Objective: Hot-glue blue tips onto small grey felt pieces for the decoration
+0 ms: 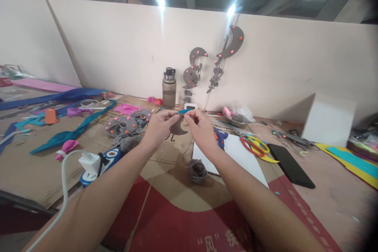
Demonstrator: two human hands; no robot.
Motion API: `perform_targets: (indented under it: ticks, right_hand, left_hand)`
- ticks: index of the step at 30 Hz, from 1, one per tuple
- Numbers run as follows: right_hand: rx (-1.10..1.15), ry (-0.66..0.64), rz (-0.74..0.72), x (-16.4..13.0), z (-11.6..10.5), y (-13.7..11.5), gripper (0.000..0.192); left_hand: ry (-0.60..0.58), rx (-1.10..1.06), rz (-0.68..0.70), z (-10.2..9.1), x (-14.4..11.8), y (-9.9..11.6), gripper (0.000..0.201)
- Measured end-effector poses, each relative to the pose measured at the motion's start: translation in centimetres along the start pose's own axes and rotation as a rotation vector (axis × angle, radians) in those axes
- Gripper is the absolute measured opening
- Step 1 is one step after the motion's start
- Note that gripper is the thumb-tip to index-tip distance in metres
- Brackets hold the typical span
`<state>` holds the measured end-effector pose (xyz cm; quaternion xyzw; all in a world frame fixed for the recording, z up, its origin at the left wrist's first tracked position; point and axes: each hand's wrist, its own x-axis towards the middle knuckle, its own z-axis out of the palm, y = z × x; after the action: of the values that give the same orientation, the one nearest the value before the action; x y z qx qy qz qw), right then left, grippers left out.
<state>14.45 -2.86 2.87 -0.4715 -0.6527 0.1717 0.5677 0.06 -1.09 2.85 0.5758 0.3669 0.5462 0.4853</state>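
Fingertips of your left hand (161, 124) and right hand (198, 125) pinch a grey felt crescent (178, 127) with a blue strip (184, 112) at its 12 o'clock edge, above the cardboard; it looks light and floppy, so grip its rim.

Red cardboard (189, 224) at the near edge — white "风" in quotes.

Two bare forearms, no sleeves, hands (159, 128) ungloved, no rings
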Motion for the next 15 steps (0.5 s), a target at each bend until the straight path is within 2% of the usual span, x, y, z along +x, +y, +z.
perform_targets:
  ticks: [5,11,15]
  right_hand:
    - [0.01,-0.005,0.002,-0.11,-0.02,-0.15,0.015]
    - [0.03,0.009,0.02,-0.07,-0.22,-0.31,0.015]
    - [0.054,0.007,0.02,0.02,-0.19,-0.12,0.015]
  left_hand:
    - [-0.015,-0.102,-0.029,0.1,-0.06,-0.26,0.027]
    - [-0.086,-0.249,-0.033,0.23,-0.12,-0.5,0.033]
    - [-0.035,-0.27,-0.013,0.39,-0.1,-0.52,0.033]
